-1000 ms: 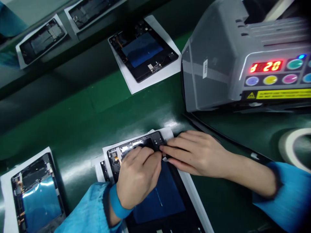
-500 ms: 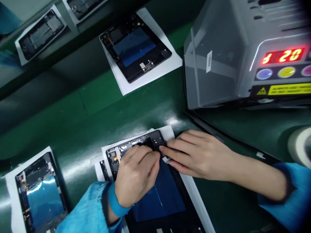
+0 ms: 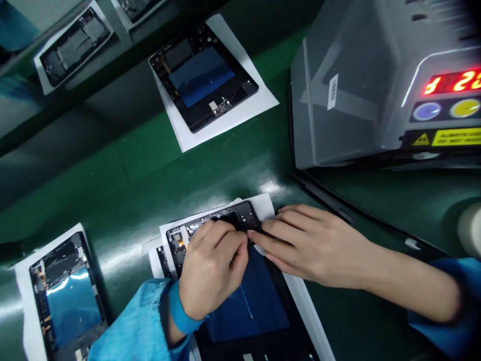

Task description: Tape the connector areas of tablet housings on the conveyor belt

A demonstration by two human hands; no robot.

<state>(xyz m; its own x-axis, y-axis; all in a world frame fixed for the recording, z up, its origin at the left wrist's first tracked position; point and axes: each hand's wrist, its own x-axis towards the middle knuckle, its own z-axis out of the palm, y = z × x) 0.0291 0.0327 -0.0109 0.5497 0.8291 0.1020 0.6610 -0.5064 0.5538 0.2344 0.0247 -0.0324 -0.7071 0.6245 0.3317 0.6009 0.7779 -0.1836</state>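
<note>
An opened tablet (image 3: 246,306) with a blue battery lies on a white sheet (image 3: 306,321) on the green belt in front of me. My left hand (image 3: 212,273) rests on its upper part, fingers curled and pressed down on a black strip (image 3: 229,219) along the top edge. My right hand (image 3: 311,245) comes in from the right with its fingers stretched flat, fingertips pressing the same spot beside the left fingers. What lies under the fingertips is hidden.
A grey machine (image 3: 356,85) with a red number display and coloured buttons stands at the right. More opened tablets on white sheets lie at the lower left (image 3: 65,296), upper middle (image 3: 203,75) and far upper left (image 3: 73,42). A tape roll (image 3: 469,230) shows at the right edge.
Both hands have stayed on the tablet's top edge, with the fingers shifting only slightly. The view has drifted a little, moving the machine and tape roll rightward.
</note>
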